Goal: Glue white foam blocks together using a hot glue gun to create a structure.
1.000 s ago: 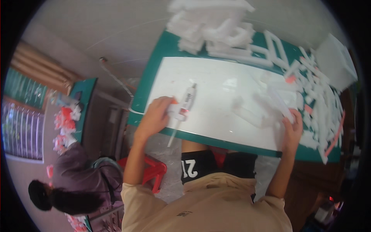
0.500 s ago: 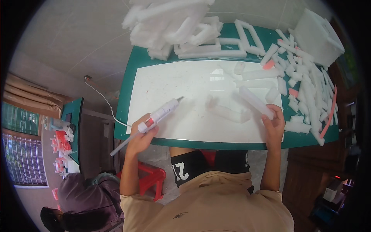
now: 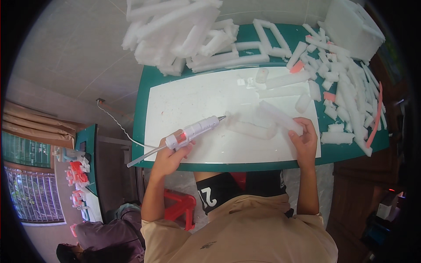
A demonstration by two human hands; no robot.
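My left hand (image 3: 169, 160) is closed around a white hot glue gun (image 3: 199, 130), its metal nozzle pointing right and away from me. A long glue stick (image 3: 146, 156) juts from the gun's back end. The nozzle tip is close to the left end of a bent white foam piece (image 3: 252, 130) on the board; whether they touch I cannot tell. In my right hand (image 3: 305, 141), thumb and fingers pinch the near end of a white foam strip (image 3: 280, 115). The strip slants away to the left, above and beside the bent piece.
Beneath my hands lies a white board (image 3: 184, 101) on a green table (image 3: 147, 79). Foam frames (image 3: 175, 33) are piled at the far left. Loose foam offcuts (image 3: 337, 85) and a large foam block (image 3: 353, 30) crowd the right. A red stool (image 3: 180, 208) stands below; another person (image 3: 109, 232) is at lower left.
My left hand has brought the glue gun rightward, so its nozzle is now nearer the bent foam piece. My right hand keeps its pinch on the strip. The whole view has shifted slightly.
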